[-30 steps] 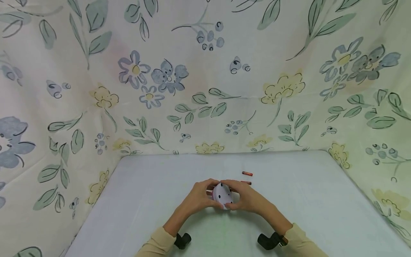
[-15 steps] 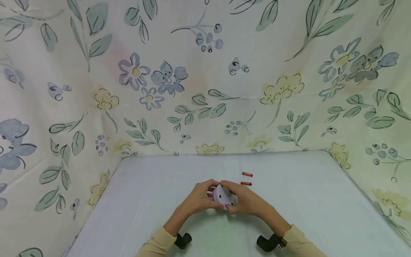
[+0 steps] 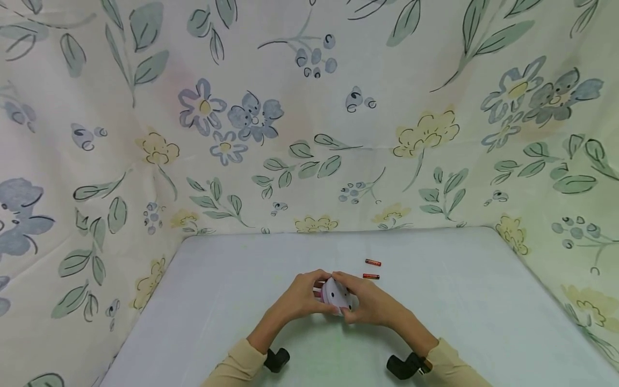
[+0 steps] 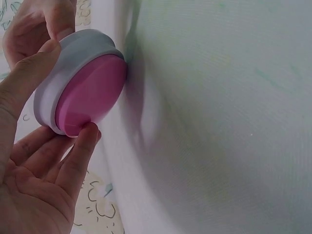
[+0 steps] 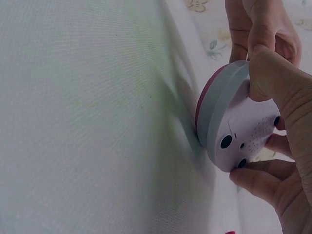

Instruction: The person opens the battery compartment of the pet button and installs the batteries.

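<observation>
Both hands hold a round push-button buzzer point(image 3: 335, 294) on its edge above the table. Its pink domed top point(image 4: 92, 92) faces left in the head view. The white underside point(image 5: 243, 129), with dark round feet and a patch of small holes, faces right. My left hand point(image 3: 302, 296) grips the left side, thumb on the white rim and fingertips on the pink edge. My right hand point(image 3: 374, 302) grips the opposite side, with its thumb and fingers at the rim of the underside. Part of the underside is hidden by the right hand.
Two small red and black batteries point(image 3: 373, 262) lie beyond the right hand on the white table point(image 3: 232, 279). Floral cloth point(image 3: 309, 118) hangs behind and along both sides of the table. Dark wrist cameras point(image 3: 408, 365) sit at both sleeves.
The buzzer has turned slightly between the hands, and the right thumb has shifted a little. The nearer battery, partly covered before, shows more fully now.
</observation>
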Demonstrator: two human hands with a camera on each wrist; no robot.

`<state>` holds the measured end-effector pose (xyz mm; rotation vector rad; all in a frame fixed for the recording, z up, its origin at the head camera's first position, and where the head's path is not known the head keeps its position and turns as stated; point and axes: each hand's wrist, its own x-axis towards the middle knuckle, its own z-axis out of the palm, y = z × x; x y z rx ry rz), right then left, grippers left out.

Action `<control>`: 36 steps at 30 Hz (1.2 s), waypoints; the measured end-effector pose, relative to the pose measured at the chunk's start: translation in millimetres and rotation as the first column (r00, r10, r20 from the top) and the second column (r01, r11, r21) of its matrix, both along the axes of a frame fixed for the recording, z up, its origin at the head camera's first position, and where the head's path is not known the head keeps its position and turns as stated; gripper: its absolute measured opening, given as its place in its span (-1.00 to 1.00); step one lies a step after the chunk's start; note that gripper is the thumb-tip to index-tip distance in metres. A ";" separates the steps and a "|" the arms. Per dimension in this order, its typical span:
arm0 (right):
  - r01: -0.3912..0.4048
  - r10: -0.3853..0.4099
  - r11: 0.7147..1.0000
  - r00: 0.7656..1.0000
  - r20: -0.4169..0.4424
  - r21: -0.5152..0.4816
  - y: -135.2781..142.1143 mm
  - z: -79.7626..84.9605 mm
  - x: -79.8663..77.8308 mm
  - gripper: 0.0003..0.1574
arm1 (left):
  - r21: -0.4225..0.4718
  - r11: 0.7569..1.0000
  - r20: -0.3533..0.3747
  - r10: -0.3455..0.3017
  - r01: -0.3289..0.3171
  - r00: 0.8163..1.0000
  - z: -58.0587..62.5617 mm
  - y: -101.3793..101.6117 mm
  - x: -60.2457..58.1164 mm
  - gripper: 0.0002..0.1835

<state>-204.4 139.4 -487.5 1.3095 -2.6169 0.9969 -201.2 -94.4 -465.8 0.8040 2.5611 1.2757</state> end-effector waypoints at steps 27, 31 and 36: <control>-0.057 0.065 0.991 0.996 0.062 -0.119 5.3 -6.4 -2.2 -0.07 | -0.122 0.993 -0.024 -0.009 0.006 1.000 9.2 0.2 -5.2 -0.27; -0.055 0.084 0.985 0.981 0.177 -0.162 9.5 -7.2 -4.5 0.01 | -0.117 0.993 0.003 0.007 -0.007 1.000 7.3 0.3 -6.8 -0.27; -0.005 0.066 0.966 0.972 0.226 -0.259 10.7 -10.6 -9.1 -0.12 | -0.096 0.995 0.018 0.008 -0.006 1.000 6.4 0.8 -7.2 -0.26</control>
